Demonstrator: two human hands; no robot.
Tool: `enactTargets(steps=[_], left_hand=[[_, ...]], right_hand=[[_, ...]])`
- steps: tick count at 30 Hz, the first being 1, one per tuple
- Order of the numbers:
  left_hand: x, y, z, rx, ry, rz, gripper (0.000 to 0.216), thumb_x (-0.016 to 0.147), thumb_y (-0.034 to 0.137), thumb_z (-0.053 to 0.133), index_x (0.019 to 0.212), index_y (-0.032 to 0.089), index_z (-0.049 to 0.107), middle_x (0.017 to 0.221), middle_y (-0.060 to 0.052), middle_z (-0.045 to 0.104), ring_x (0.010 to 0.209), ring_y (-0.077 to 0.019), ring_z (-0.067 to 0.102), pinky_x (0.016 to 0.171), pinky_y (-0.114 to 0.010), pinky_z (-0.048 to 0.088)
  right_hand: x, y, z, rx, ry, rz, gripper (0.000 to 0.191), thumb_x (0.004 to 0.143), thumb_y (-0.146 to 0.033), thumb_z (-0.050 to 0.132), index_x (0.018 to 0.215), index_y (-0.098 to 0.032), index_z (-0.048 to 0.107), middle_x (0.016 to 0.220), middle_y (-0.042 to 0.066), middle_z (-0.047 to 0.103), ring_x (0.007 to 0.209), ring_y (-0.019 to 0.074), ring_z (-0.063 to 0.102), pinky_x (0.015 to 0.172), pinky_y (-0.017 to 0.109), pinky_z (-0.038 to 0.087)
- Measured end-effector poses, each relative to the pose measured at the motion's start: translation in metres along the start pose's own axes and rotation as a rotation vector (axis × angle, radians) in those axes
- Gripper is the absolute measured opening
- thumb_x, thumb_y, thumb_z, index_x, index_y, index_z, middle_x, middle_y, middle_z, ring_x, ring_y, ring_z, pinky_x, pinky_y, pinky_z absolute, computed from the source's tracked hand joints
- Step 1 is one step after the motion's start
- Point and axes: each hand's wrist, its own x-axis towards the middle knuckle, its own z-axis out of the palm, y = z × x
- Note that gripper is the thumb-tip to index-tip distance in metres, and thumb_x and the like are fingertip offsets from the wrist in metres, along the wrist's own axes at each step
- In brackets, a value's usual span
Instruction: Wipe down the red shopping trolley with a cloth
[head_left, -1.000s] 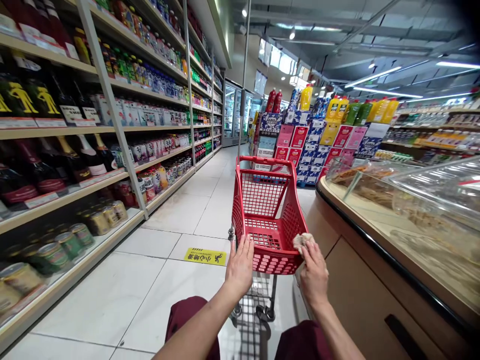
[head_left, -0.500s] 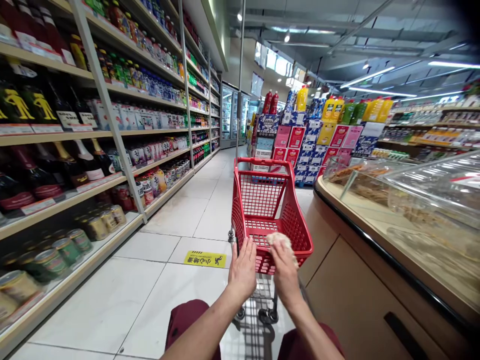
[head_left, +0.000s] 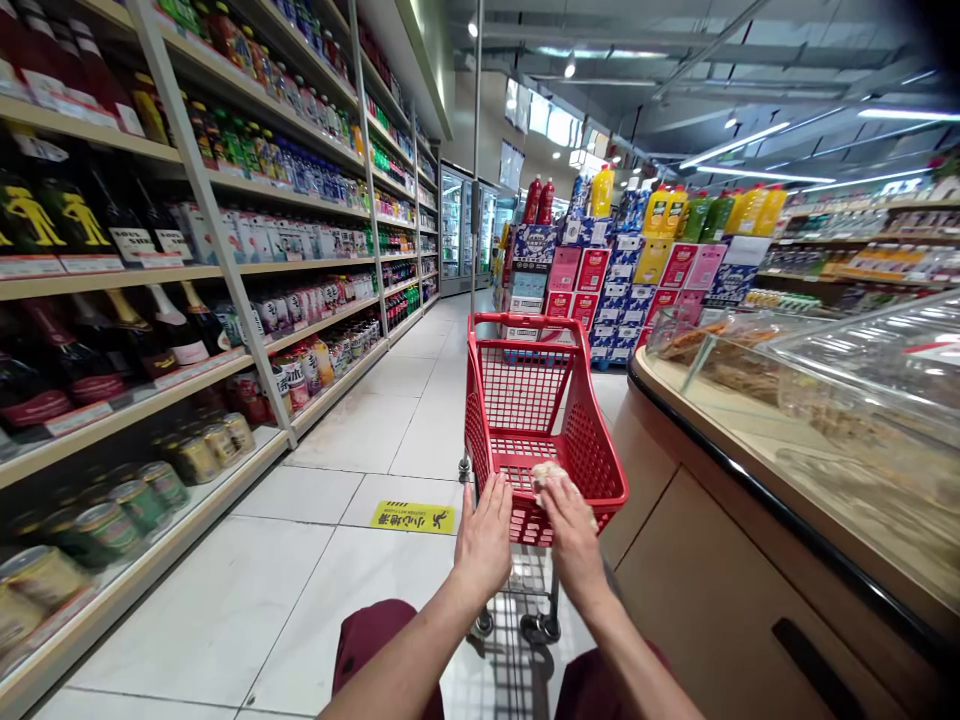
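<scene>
In front of my knees stands a red shopping cart (head_left: 589,430) with a plastic lattice basket and dark wheels. My left hand (head_left: 484,535) lies at the basket's near left corner, fingers stretched out and together, holding nothing. At the near rim my right hand (head_left: 576,540) presses a crumpled cream cloth (head_left: 548,474), its fingers bent over it. Part of the cloth is hidden beneath that hand. The basket floor between the lattice walls is visible beyond the cloth.
Tall shelves (head_left: 300,262) of bottles and cans line the left side. A wooden counter (head_left: 720,580) with clear display covers stands close on the right. Stacked drink cartons (head_left: 562,290) rise ahead. A yellow caution sticker (head_left: 412,517) lies on the tiled floor.
My right hand and the cloth have shifted very slightly along the near rim. The left hand stays in place, and the view has moved a little.
</scene>
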Motion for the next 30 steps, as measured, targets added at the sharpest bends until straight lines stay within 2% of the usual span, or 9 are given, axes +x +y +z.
enactTargets(steps=[3,5,9,11,17,23,25,28,30], left_hand=[[-0.001,-0.002,0.003,-0.009,0.009,0.016,0.068,0.072,0.017,0.039,0.137,0.008,0.022,0.146,-0.01,0.015,0.135,-0.0218,0.007,0.108,-0.051,0.007],[-0.002,0.0,0.005,-0.01,0.023,0.009,0.071,0.07,0.018,0.041,0.137,0.007,0.02,0.146,-0.01,0.014,0.135,-0.0225,0.006,0.108,-0.049,0.008],[-0.003,0.001,0.01,0.032,0.058,0.015,0.071,0.069,0.016,0.04,0.137,0.008,0.02,0.146,-0.01,0.015,0.135,-0.0221,0.006,0.108,-0.049,0.009],[-0.005,0.0,0.012,0.056,0.064,0.045,0.072,0.069,0.014,0.039,0.137,0.009,0.02,0.146,-0.009,0.016,0.135,-0.0215,0.006,0.108,-0.049,0.009],[-0.012,0.006,0.021,0.063,0.069,0.06,0.075,0.067,0.014,0.041,0.138,0.007,0.018,0.146,-0.011,0.016,0.135,-0.0236,0.004,0.107,-0.052,0.009],[0.003,-0.005,0.008,0.069,0.128,0.066,0.062,0.076,0.018,0.038,0.136,0.009,0.023,0.145,-0.01,0.019,0.135,-0.0216,0.01,0.108,-0.048,0.011],[0.009,-0.012,0.005,0.078,0.124,0.08,0.059,0.078,0.019,0.037,0.135,0.009,0.025,0.145,-0.01,0.021,0.134,-0.0211,0.012,0.109,-0.047,0.011],[0.011,-0.016,0.008,0.082,0.123,0.114,0.059,0.078,0.017,0.037,0.136,0.01,0.024,0.145,-0.01,0.022,0.134,-0.0207,0.012,0.109,-0.047,0.01],[0.009,-0.013,0.012,0.092,0.134,0.091,0.06,0.078,0.017,0.037,0.136,0.009,0.023,0.145,-0.011,0.021,0.134,-0.0215,0.011,0.108,-0.047,0.01]], right_hand=[[-0.003,0.026,-0.018,-0.111,0.092,0.142,0.048,0.081,-0.006,0.033,0.125,-0.022,0.047,0.133,0.006,0.044,0.129,0.0184,0.029,0.104,0.047,0.029],[-0.005,0.024,-0.018,-0.132,0.135,0.203,0.05,0.08,-0.005,0.03,0.125,-0.021,0.047,0.134,0.006,0.043,0.129,0.0194,0.029,0.104,0.048,0.029],[-0.001,-0.019,0.006,0.025,0.043,0.029,0.052,0.081,-0.003,0.031,0.127,-0.023,0.043,0.129,0.006,0.048,0.128,0.0186,0.031,0.103,0.047,0.032],[0.001,-0.024,0.007,0.06,0.008,-0.043,0.052,0.082,-0.004,0.033,0.129,-0.024,0.04,0.13,0.005,0.048,0.128,0.0178,0.031,0.102,0.045,0.034],[-0.006,0.018,-0.019,-0.122,0.176,0.143,0.052,0.082,-0.004,0.03,0.13,-0.022,0.04,0.134,0.006,0.042,0.129,0.0203,0.03,0.104,0.05,0.029],[-0.007,-0.034,0.004,0.071,0.029,-0.015,0.053,0.082,-0.004,0.033,0.13,-0.024,0.039,0.13,0.006,0.047,0.128,0.0195,0.031,0.101,0.047,0.035],[-0.008,-0.022,-0.006,0.059,0.034,0.001,0.054,0.082,-0.003,0.032,0.13,-0.025,0.039,0.131,0.005,0.046,0.128,0.0186,0.032,0.102,0.046,0.034],[-0.011,0.006,-0.021,-0.056,0.165,0.122,0.055,0.081,-0.002,0.032,0.131,-0.025,0.038,0.134,0.004,0.043,0.128,0.019,0.031,0.104,0.048,0.03],[-0.012,0.004,-0.019,-0.08,0.194,0.141,0.056,0.08,-0.002,0.032,0.131,-0.024,0.038,0.135,0.005,0.042,0.128,0.0202,0.031,0.104,0.049,0.029]])
